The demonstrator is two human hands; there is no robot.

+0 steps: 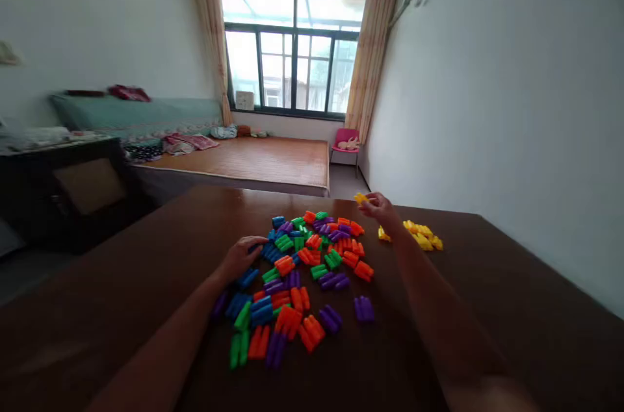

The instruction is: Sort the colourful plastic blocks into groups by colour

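A small yellow plastic block (pixel 361 198) is pinched in the fingertips of my right hand (pixel 378 208), raised a little above the far side of the table. My left hand (pixel 240 257) rests at the left edge of a mixed pile, fingers stretched toward the blue blocks (pixel 271 253); whether they touch is hard to tell. Ribbed orange blocks (pixel 312 332), green blocks (pixel 239 348) and purple blocks (pixel 363 309) lie spread through the pile between my arms. To the right, partly behind my right forearm, sits a separate group of yellow blocks (pixel 425 238).
Everything lies on a dark brown table (pixel 121 282). Beyond it stand a wide bed (pixel 253 158) with cloths on it and a pink chair (pixel 346 137) holding a soft toy. A dark cabinet (pixel 63 184) is at the left, and a white wall (pixel 511 93) runs along the right.
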